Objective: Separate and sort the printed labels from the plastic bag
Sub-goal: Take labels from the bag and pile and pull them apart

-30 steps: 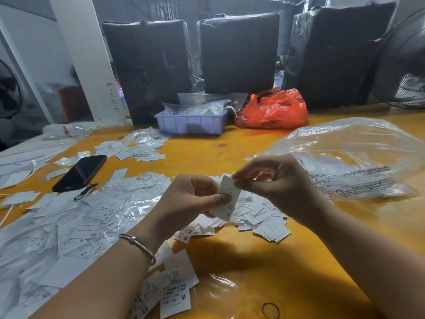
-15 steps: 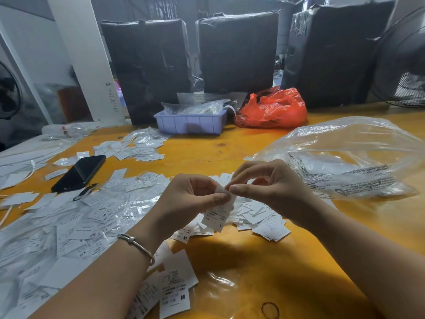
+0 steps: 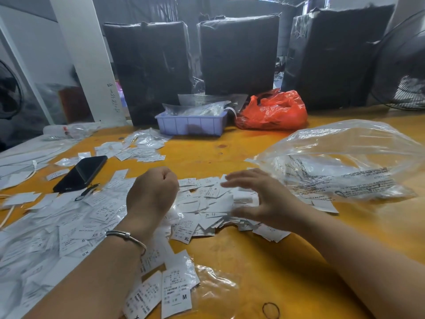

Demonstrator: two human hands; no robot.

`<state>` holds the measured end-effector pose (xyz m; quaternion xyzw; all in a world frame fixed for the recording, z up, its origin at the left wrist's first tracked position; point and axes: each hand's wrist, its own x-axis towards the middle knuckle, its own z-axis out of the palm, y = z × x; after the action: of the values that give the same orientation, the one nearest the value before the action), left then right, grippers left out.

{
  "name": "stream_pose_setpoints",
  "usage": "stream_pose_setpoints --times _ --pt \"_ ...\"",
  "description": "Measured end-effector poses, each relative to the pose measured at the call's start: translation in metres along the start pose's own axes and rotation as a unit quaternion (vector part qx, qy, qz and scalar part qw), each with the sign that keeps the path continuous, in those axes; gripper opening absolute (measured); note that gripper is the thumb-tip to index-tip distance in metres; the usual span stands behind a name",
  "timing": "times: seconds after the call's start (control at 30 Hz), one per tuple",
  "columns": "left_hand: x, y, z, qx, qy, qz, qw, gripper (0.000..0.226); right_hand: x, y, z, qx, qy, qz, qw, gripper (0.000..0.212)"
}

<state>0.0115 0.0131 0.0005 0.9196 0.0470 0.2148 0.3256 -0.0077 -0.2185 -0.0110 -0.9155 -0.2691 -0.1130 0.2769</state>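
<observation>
A heap of small white printed labels (image 3: 204, 204) lies mid-table on the orange table (image 3: 264, 261). My right hand (image 3: 259, 199) hovers over the heap's right side, fingers spread and motion-blurred, holding nothing. My left hand (image 3: 151, 194) is at the heap's left edge with its fingers curled into a fist. Its palm side is hidden and no label shows in it. The large clear plastic bag (image 3: 345, 162) with black print lies just right of my right hand. More labels (image 3: 69, 224) cover the table's left side. A few labels, one marked M (image 3: 176, 293), lie near the front.
A black phone (image 3: 80, 173) lies on the left among labels. A lavender tray (image 3: 190, 126) and a red plastic bag (image 3: 273, 111) stand at the back, before black wrapped bundles (image 3: 239, 54). A fan (image 3: 404, 65) is at far right. A rubber band (image 3: 271, 310) lies near the front edge.
Both hands had been pinching one label above the heap. My right hand let go and spread open over the heap. My left hand curled into a fist, and the label is out of sight.
</observation>
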Motion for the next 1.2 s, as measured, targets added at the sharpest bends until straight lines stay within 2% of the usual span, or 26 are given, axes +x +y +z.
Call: stream_pose_setpoints --times 0.07,0.17,0.37,0.47,0.57,0.63,0.77,0.9,1.03,1.1,1.17,1.2 --pt "0.001 -0.003 -0.001 0.083 -0.034 -0.013 0.996 0.029 0.001 -0.002 0.007 -0.022 -0.018 -0.021 0.999 0.042" --pt "0.0 -0.004 -0.001 0.156 -0.063 -0.022 0.985 0.026 0.002 -0.001 0.01 -0.025 -0.001 -0.032 0.999 0.02" --pt "-0.005 -0.002 0.004 0.172 -0.052 0.005 0.984 0.026 0.003 0.001 0.011 0.008 0.032 -0.02 0.999 0.007" --pt "-0.006 0.002 0.008 0.124 -0.065 0.071 0.988 0.023 0.004 0.0 0.009 0.013 0.048 -0.022 0.998 0.007" --pt "-0.009 0.006 0.011 0.012 -0.112 0.143 0.983 0.019 0.004 -0.004 0.003 0.06 0.122 0.0 0.991 0.005" --pt "-0.012 0.008 0.011 -0.067 -0.157 0.161 0.972 0.018 0.004 -0.005 -0.002 0.081 0.175 0.01 0.981 0.007" --pt "-0.019 0.016 0.008 -0.178 -0.246 0.163 0.939 0.048 0.003 -0.006 -0.005 0.142 0.235 0.032 0.961 0.01" --pt "-0.021 0.018 0.01 -0.211 -0.257 0.155 0.93 0.05 0.005 -0.009 -0.006 0.218 0.208 0.052 0.952 0.013" --pt "-0.022 0.021 0.011 -0.277 -0.258 0.149 0.913 0.018 0.003 -0.014 -0.007 0.25 0.162 0.037 0.954 0.015" --pt "-0.021 0.02 0.012 -0.285 -0.245 0.144 0.916 0.004 0.002 -0.01 -0.009 0.178 0.173 0.044 0.968 0.008" --pt "-0.019 0.017 0.013 -0.269 -0.225 0.139 0.926 0.007 0.001 0.005 -0.016 -0.008 0.206 0.077 0.975 0.009" --pt "-0.018 0.015 0.013 -0.265 -0.218 0.134 0.93 0.007 0.0 0.013 -0.021 -0.106 0.215 0.106 0.965 0.012"
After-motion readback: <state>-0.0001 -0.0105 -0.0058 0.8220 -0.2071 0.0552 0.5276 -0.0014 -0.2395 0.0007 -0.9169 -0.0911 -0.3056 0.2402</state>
